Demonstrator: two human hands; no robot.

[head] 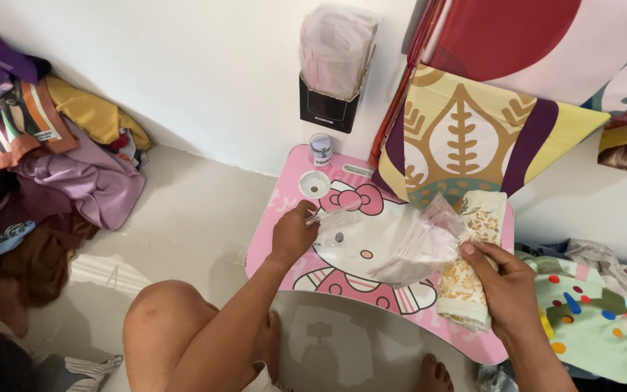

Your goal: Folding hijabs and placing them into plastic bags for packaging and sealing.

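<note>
A clear plastic bag [393, 243] lies open across a pink lap table [488, 347] with a cartoon cat print. My left hand [293, 234] pinches the bag's left edge. My right hand [506, 287] holds a folded cream cloth with a gold floral pattern [466, 279] together with the bag's right edge, at the table's right side. A small dark bit [339, 237] lies on the table under the bag.
A small lidded jar [321, 149] and a round cup hole [314, 184] sit at the table's far left corner. A black wall holder with plastic bags [334, 65] hangs above. Heaped clothes [52, 160] lie left, patterned fabrics [473, 131] right. My bare knee [161, 319] is below.
</note>
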